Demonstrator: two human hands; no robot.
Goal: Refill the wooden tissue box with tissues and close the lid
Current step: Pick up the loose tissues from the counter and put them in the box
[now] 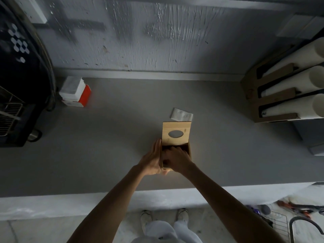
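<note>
The wooden tissue box (189,152) stands on the grey counter (108,146) just in front of me. Its lid (176,132), with an oval slot, is swung open and stands up at the far side. My left hand (152,159) presses flat against the box's left wall, holding it. My right hand (177,159) reaches down into the open box, fingers inside; what they touch is hidden in the dark interior. A folded white tissue or wrapper (182,114) lies just behind the lid. A red-and-white tissue pack (75,92) sits at the far left by the wall.
A dark appliance with a wire rack (19,85) fills the left side. A cardboard holder with white rolls (287,88) stands at the right. The counter's front edge (87,202) runs below my arms, with a wire basket (278,223) low on the right.
</note>
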